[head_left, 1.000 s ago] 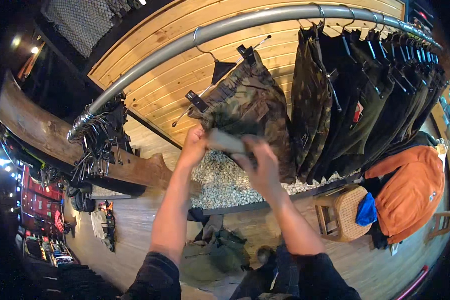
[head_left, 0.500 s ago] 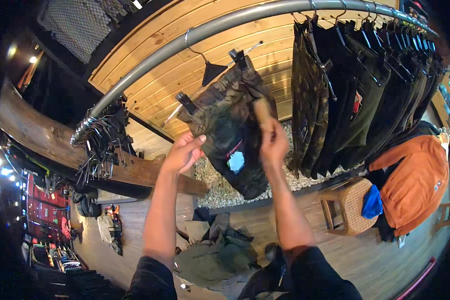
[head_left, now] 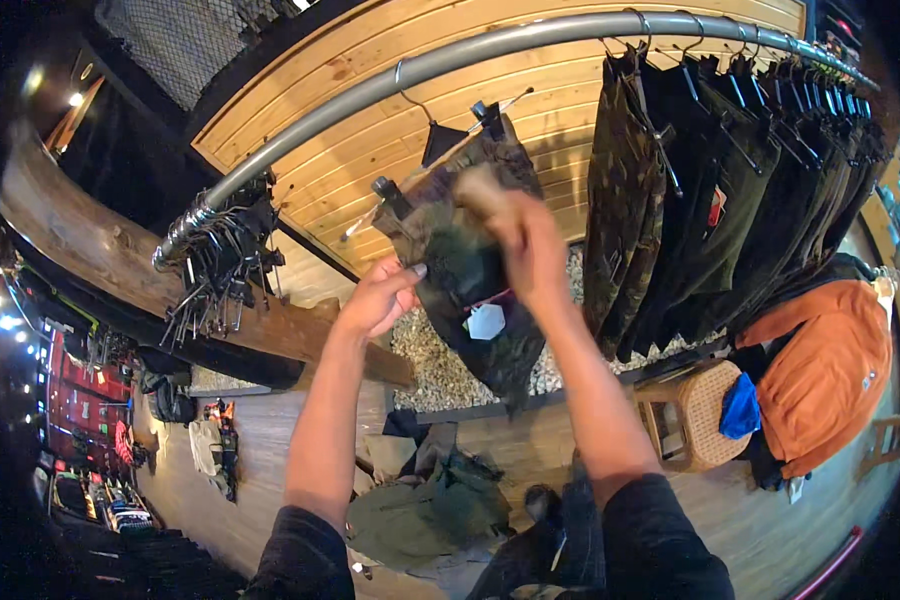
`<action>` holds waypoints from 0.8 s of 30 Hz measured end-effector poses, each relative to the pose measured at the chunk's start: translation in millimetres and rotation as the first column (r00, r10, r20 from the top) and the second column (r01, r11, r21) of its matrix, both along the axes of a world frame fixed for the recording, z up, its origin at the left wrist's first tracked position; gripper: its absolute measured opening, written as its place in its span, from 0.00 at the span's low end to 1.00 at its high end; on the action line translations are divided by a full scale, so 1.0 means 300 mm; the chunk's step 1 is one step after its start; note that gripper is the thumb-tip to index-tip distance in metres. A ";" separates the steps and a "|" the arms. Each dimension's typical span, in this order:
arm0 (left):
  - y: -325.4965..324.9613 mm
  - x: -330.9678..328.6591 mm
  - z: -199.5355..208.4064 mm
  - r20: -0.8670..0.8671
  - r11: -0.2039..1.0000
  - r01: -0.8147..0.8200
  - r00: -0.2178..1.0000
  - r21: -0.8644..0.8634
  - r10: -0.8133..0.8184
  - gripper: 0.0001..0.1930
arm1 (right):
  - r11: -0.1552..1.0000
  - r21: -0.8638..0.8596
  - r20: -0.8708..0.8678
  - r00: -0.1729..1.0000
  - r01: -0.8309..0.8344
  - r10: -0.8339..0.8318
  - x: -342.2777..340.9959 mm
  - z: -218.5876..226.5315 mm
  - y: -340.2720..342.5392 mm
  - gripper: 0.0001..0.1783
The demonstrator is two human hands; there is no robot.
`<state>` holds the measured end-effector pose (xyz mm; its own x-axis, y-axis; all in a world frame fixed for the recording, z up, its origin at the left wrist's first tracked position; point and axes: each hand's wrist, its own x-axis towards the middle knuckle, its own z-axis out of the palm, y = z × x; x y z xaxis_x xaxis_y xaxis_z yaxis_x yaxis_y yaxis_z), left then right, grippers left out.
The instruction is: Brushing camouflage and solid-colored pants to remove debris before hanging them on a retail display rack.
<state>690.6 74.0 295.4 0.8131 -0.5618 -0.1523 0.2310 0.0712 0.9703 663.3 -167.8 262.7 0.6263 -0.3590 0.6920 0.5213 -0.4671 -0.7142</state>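
Note:
A dark camouflage pair of trousers (head_left: 450,255) hangs by its waist from a clip hanger (head_left: 442,140) on the metal rail. My left hand (head_left: 378,298) pinches the left edge of the trousers, thumb in front. In front of the cloth, my right hand (head_left: 532,245) is closed around a tan, bar-shaped object (head_left: 480,190). Motion smears that object, so its exact kind is unclear; its end lies over the upper part of the trousers. Below it, a pale hexagonal tag (head_left: 485,321) hangs on the cloth.
The rail (head_left: 510,38) holds several dark trousers (head_left: 690,210) at right and bunched bare hangers (head_left: 230,250) at left. A wooden beam (head_left: 100,250) runs below. Clothes (head_left: 430,510) lie on the floor. A stool (head_left: 708,410) and an orange garment (head_left: 825,370) stand right.
My right hand has moved left and up across the trousers with the tan object. The tag has swung to face forward. My left hand keeps its pinch, and the view has shifted slightly.

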 end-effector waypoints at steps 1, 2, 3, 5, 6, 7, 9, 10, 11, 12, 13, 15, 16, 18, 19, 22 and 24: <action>-0.049 -0.032 0.041 -0.012 0.998 -0.049 0.999 -0.039 0.048 0.14 | 0.990 0.138 -0.150 0.989 0.007 0.014 0.022 -0.043 -0.074 0.21; -0.070 -0.051 0.065 -0.018 0.992 -0.103 0.995 -0.071 0.102 0.14 | 0.960 0.279 -0.287 0.956 0.030 0.054 0.046 -0.086 -0.145 0.22; -0.055 -0.040 0.025 0.040 0.991 -0.133 0.990 -0.026 0.134 0.15 | 0.884 0.464 -0.256 0.947 -0.057 0.195 0.096 -0.169 -0.201 0.23; 0.006 -0.051 -0.040 0.081 0.966 -0.235 0.971 0.105 0.227 0.15 | 0.697 0.706 -0.238 0.885 -0.125 0.400 0.092 -0.202 -0.156 0.28; 0.004 -0.057 -0.073 0.138 0.927 -0.312 0.948 0.206 0.288 0.15 | 0.699 0.705 -0.240 0.885 -0.123 0.398 0.100 -0.228 -0.149 0.28; 0.007 -0.069 -0.125 0.165 0.918 -0.364 0.926 0.159 0.339 0.17 | 0.682 0.722 -0.277 0.854 -0.117 0.440 0.118 -0.264 -0.143 0.28; -0.009 -0.088 -0.192 0.246 0.908 -0.418 0.885 0.043 0.396 0.18 | 0.565 0.798 -0.204 0.790 -0.208 0.578 0.145 -0.294 -0.113 0.27; -0.025 -0.094 -0.229 0.320 0.886 -0.456 0.831 -0.081 0.456 0.18 | 0.565 0.800 -0.207 0.791 -0.202 0.576 0.139 -0.317 -0.120 0.27; -0.039 -0.131 -0.238 0.417 0.798 -0.582 0.694 -0.154 0.587 0.23 | 0.661 0.712 -0.252 0.792 -0.237 0.556 0.100 -0.277 -0.085 0.25; -0.037 -0.159 -0.248 0.415 0.799 -0.584 0.697 -0.144 0.585 0.23 | 0.755 0.600 -0.292 0.806 -0.265 0.515 0.067 -0.251 -0.086 0.24; -0.029 -0.195 -0.266 0.469 0.839 -0.523 0.711 -0.146 0.524 0.28 | 0.714 0.633 -0.218 0.816 -0.299 0.535 0.073 -0.286 -0.088 0.21; -0.061 -0.260 -0.278 0.496 0.899 -0.437 0.776 -0.022 0.389 0.41 | 0.727 0.617 -0.226 0.818 -0.300 0.529 0.061 -0.321 -0.113 0.21; -0.066 -0.285 -0.333 0.493 0.902 -0.431 0.782 -0.015 0.381 0.41 | 0.740 0.598 -0.230 0.818 -0.308 0.526 0.055 -0.338 -0.123 0.21; -0.069 -0.329 -0.452 0.718 0.892 -0.405 0.680 0.203 0.145 0.46 | 0.707 0.632 -0.180 0.827 -0.317 0.532 0.040 -0.348 -0.116 0.21; -0.085 -0.338 -0.500 0.703 0.823 -0.506 0.683 0.260 0.199 0.49 | 0.713 0.632 -0.170 0.844 -0.303 0.509 0.027 -0.346 -0.120 0.21; 0.048 -0.292 -0.684 0.810 0.842 -0.513 0.558 0.166 0.181 0.52 | 0.697 0.655 -0.140 0.860 -0.291 0.491 -0.003 -0.301 -0.074 0.21; -0.086 -0.322 -0.627 0.819 0.872 -0.469 0.550 0.141 0.163 0.51 | 0.721 0.649 -0.169 0.878 -0.242 0.447 -0.025 -0.320 -0.128 0.22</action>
<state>594.0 48.3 107.4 0.8161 -0.2866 0.5019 -0.5768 -0.3485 0.7388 655.8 -206.3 166.6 0.9222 -0.3452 0.1742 0.2765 0.2740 -0.9211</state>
